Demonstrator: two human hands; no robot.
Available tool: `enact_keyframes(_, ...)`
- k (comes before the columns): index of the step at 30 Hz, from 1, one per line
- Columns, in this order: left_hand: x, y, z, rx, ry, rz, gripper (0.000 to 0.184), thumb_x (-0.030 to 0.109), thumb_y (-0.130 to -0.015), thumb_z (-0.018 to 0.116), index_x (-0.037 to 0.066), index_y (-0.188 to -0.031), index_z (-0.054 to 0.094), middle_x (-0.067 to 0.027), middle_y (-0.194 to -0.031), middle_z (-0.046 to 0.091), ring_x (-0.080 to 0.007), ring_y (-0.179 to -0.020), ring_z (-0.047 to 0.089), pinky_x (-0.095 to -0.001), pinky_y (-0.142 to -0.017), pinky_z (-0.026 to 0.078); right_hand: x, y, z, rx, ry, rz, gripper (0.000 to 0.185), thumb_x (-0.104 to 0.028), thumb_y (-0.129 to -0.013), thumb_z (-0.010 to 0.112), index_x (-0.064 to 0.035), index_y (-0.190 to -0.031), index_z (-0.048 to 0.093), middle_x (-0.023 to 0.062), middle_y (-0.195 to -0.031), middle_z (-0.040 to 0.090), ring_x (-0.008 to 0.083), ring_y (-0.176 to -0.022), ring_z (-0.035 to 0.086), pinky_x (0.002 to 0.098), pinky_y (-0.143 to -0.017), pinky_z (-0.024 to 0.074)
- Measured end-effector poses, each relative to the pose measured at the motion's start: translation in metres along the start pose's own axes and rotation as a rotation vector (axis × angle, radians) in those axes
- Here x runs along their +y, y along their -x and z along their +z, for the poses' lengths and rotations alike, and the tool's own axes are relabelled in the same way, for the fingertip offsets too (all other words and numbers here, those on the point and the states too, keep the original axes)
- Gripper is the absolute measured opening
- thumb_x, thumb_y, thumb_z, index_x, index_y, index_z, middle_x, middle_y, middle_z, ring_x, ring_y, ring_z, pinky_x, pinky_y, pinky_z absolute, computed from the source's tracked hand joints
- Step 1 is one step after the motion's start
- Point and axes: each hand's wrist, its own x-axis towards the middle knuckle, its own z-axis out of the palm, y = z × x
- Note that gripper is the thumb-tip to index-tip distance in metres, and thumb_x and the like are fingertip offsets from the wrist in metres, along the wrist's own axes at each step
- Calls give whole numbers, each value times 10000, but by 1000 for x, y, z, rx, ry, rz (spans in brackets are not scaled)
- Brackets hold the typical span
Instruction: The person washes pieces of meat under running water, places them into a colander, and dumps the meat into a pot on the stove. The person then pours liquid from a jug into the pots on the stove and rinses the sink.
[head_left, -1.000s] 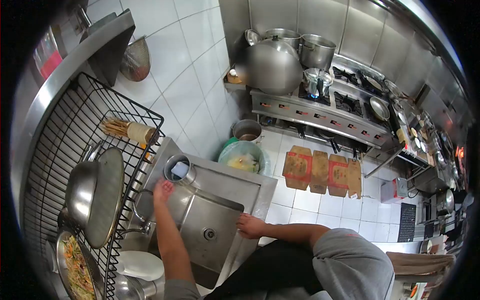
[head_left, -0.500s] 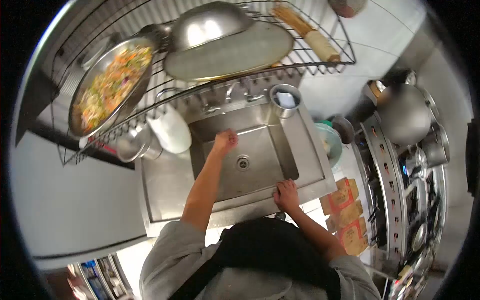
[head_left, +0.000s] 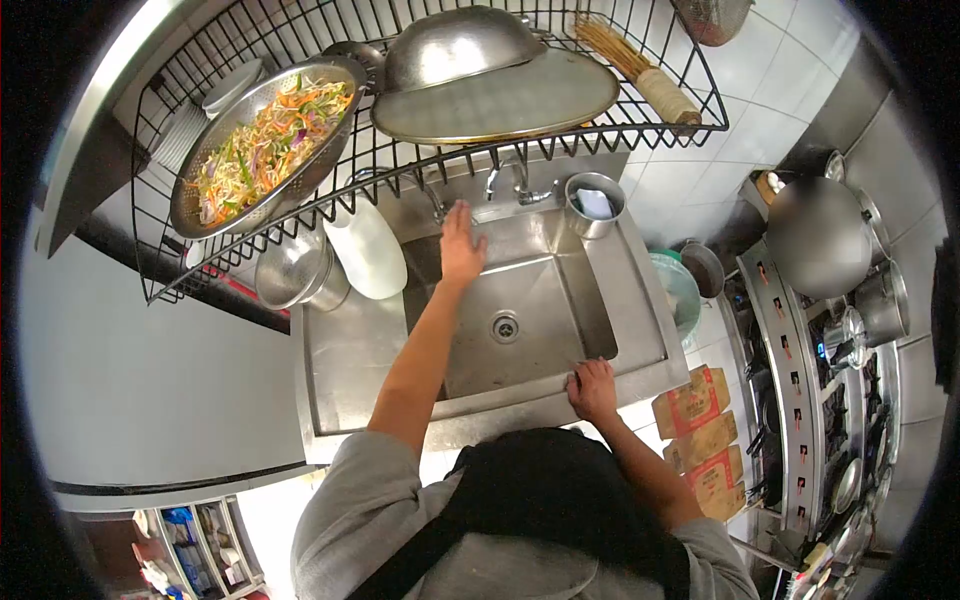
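My left hand (head_left: 462, 246) reaches over the back left of the steel sink (head_left: 520, 360), its fingers stretched toward the wall taps. It holds nothing, and its fingertips are close to the left tap (head_left: 436, 204); whether they touch it I cannot tell. On the front rim of the sink, my right hand (head_left: 593, 390) rests with slightly bent fingers and nothing visible in it. The basin is bare, with a round drain (head_left: 505, 327) in its floor. Another tap (head_left: 522, 185) is mounted farther right on the wall behind.
Overhead, a wire rack (head_left: 440, 160) carries a colander (head_left: 335, 150) of shredded vegetables, a metal bowl (head_left: 460, 50) and a bundled stick brush (head_left: 640, 70). A white jug (head_left: 368, 250) and metal bowls (head_left: 290, 270) stand left. A steel pot (head_left: 594, 222) sits at the back right corner. Stoves (head_left: 790, 380) line the right.
My left hand has moved forward toward the left tap, and its curled fingers have straightened. My right hand stays on the front rim. The whole view has shifted a little.
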Motion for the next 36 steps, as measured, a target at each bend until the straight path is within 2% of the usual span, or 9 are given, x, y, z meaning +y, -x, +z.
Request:
enact_keyframes(5, 3, 0, 9, -478, -155, -45, 772, 331, -853, 672, 10, -1470, 337, -153, -1590, 155, -353, -1459, 196, -552, -1107, 320, -1, -5, -2, -23, 24, -9, 248, -181, -819, 628, -30, -1015, 630, 160, -1024, 626, 347, -1056, 570, 532, -1058, 359)
enact_keyframes(9, 4, -3, 5, -549, 100, -137, 766, 339, -851, 678, 1, -1456, 352, -162, -1616, 22, -370, -1423, 279, -448, -1129, 330, 5, 0, 2, 22, -20, -26, 253, -187, -815, 634, -25, -1010, 633, 174, -1041, 631, 357, -1046, 576, 535, -1042, 374)
enact_keyframes(14, -27, 59, -2, -419, 99, -185, 576, 266, -872, 661, 48, -1375, 483, -244, -1457, 412, -387, -1379, 346, -479, -1145, 277, 6, 7, 11, -95, -16, 164, 258, -208, -829, 607, -14, -994, 647, 191, -1027, 623, 377, -1027, 555, 504, -972, 406)
enact_keyframes(16, -16, 76, -40, -348, 408, -340, 473, 128, -883, 650, 21, -1322, 509, -194, -1316, 541, -326, -1211, 525, -422, -1029, 421, 19, 5, 19, -170, -36, 131, 289, -245, -852, 576, -13, -1006, 654, 190, -1040, 613, 373, -1016, 536, 497, -920, 419)
enact_keyframes(18, -21, 92, -74, -63, 513, -398, 411, 143, -931, 622, -24, -1279, 478, -191, -1239, 564, -281, -1052, 583, -392, -915, 484, 15, 7, 26, 84, 34, -20, 223, -249, -822, 598, -39, -892, 626, 160, -933, 598, 332, -976, 546, 464, -916, 414)
enact_keyframes(21, -97, 101, -113, 387, 38, -289, 330, 208, -955, 629, -54, -1135, 539, -201, -1077, 559, -318, -899, 572, -429, -796, 491, 12, 4, 17, -15, -46, 29, 221, -215, -794, 632, -35, -922, 625, 140, -945, 594, 312, -994, 554, 452, -988, 389)
enact_keyframes(26, -94, 49, -195, 487, -370, -405, 463, 364, -960, 608, -65, -1122, 543, -215, -1022, 575, -333, -861, 566, -433, -761, 475, 9, 5, 17, 38, -4, 18, 221, -234, -788, 635, -44, -897, 611, 127, -911, 578, 298, -980, 549, 434, -984, 386)
enact_keyframes(30, -105, 22, -188, 181, 239, -494, 583, 464, -994, 493, -103, -1083, 592, -259, -991, 628, -342, -850, 590, -451, -784, 465, 6, 4, 9, 82, 10, -18, 224, -251, -788, 623, -41, -862, 598, 133, -906, 570, 303, -969, 537, 435, -901, 405)
enact_keyframes(36, -123, 14, -159, 239, 267, -431, 591, 463, -1017, 428, -98, -1119, 579, -259, -1012, 628, -332, -862, 586, -447, -778, 470, 6, 4, 15, 86, -6, 26, 192, -227, -771, 626, -47, -827, 589, 126, -866, 556, 295, -929, 537, 438, -938, 397)
